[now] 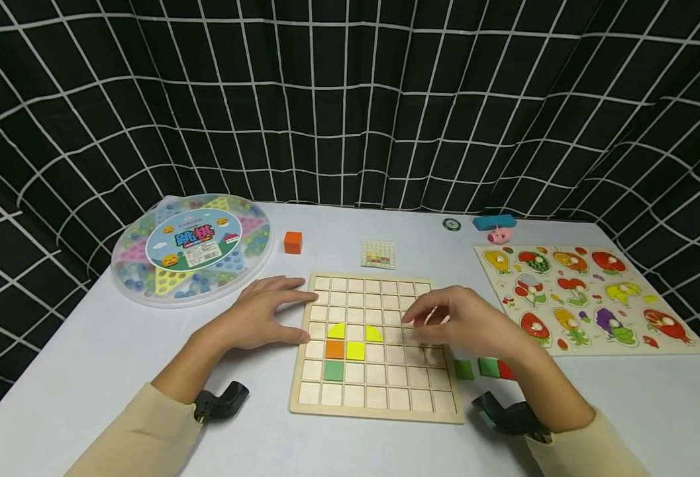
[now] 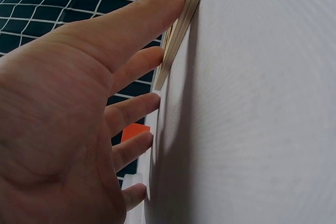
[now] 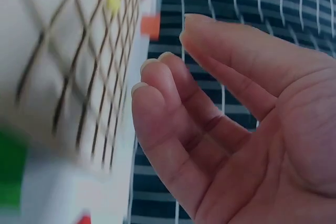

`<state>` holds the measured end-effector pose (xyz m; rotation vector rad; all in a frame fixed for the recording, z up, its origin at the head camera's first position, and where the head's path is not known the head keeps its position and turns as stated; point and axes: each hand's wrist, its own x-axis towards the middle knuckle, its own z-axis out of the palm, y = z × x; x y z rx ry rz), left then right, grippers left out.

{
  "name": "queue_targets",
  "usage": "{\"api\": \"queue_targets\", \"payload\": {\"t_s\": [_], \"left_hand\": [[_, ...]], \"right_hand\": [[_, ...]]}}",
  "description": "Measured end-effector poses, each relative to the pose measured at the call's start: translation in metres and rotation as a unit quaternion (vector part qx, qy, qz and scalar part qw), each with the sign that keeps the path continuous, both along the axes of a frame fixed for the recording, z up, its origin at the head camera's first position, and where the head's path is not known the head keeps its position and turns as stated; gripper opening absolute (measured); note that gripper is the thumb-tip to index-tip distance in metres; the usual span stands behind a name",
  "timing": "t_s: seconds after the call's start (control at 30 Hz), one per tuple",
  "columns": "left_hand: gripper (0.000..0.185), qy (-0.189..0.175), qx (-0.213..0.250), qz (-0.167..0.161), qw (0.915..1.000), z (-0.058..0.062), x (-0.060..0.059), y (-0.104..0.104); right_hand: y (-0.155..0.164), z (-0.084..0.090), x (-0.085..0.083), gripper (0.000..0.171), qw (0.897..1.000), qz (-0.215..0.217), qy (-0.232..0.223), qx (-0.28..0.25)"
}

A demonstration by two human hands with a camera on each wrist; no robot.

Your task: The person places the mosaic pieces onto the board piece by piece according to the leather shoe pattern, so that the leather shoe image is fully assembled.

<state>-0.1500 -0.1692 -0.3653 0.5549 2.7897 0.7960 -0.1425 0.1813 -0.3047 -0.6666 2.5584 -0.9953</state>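
Note:
A wooden grid board (image 1: 385, 412) lies on the table. Among its cells sit an orange square tile (image 1: 334, 349), a yellow square tile (image 1: 355, 350), a green square tile (image 1: 334, 371) and two rounded yellow tiles, one being the rounded yellow tile (image 1: 374, 333) toward the middle. My left hand (image 1: 260, 313) rests at the board's left edge, thumb and index fingertip against the frame, fingers extended. Over the board's right side hovers my right hand (image 1: 465, 321), its fingers loosely bent and apart from the thumb; the right wrist view shows nothing between them.
Right of the board lie a loose green tile (image 1: 463, 370) and a red tile (image 1: 506, 370). A fruit puzzle board (image 1: 608, 348) is farther right. At the back are a small pattern card (image 1: 378, 254), an orange cube (image 1: 293, 242) and a round marble game box (image 1: 254, 265).

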Motion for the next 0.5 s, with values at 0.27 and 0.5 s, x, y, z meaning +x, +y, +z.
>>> {"api": "queue_targets", "payload": {"t_s": [0.27,0.5], "left_hand": [[0.067,0.001,-0.002,0.001,1.0,0.0,0.0,0.001],[0.067,0.006,-0.004,-0.002,1.0,0.0,0.0,0.0]], "right_hand": [[0.051,-0.001,-0.015,0.023,0.997,-0.061,0.005,0.051],[0.078,-0.012,-0.018,0.029,0.989,-0.088,-0.011,0.119]]}}
